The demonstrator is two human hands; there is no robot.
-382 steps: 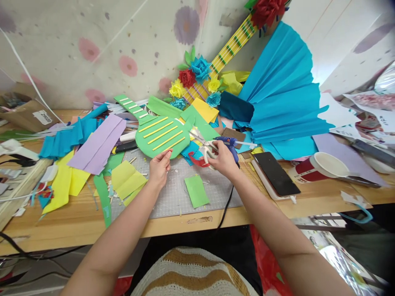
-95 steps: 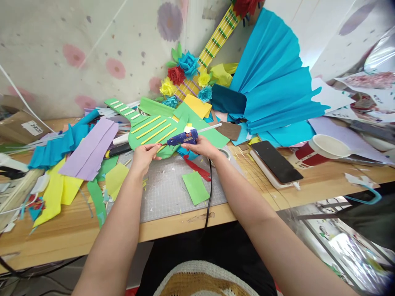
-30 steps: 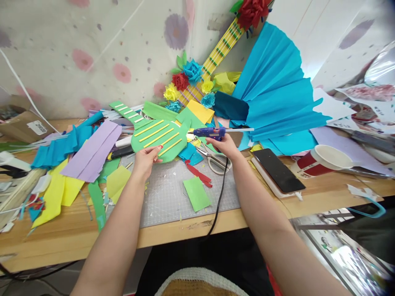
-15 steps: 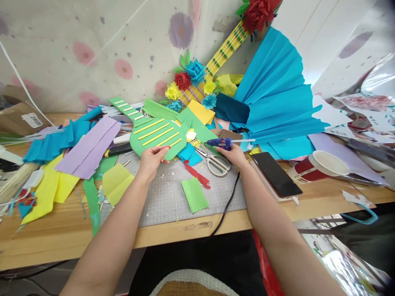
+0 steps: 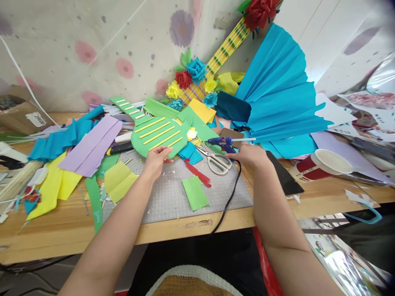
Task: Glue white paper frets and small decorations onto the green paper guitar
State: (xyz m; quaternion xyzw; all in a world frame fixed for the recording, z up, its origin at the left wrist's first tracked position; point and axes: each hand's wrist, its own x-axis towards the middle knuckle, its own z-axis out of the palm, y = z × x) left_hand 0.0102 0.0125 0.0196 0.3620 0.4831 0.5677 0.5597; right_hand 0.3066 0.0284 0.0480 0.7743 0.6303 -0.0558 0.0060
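Observation:
My left hand is closed in a pinch over the lower edge of a green paper guitar with yellow and white strips. A small red piece shows at its fingertips, too little of it to tell the kind. Beside a blue hot glue gun, my right hand has its back up and its fingers stretched out. One finger reaches the gun's handle; whether it touches is hard to see. Just left of that hand lie scissors with pale handles. A torn red strip rests on the grey cutting mat.
Behind stands a yellow guitar with paper flowers, next to a pleated blue paper fan. A black phone and a paper cup are on the right. Purple paper and other scraps cover the left. A black cord crosses the mat.
My right hand has moved right, off the glue gun's grip, and its fingers have straightened; the forearm now covers part of the phone. My left hand stays pinched by the green guitar.

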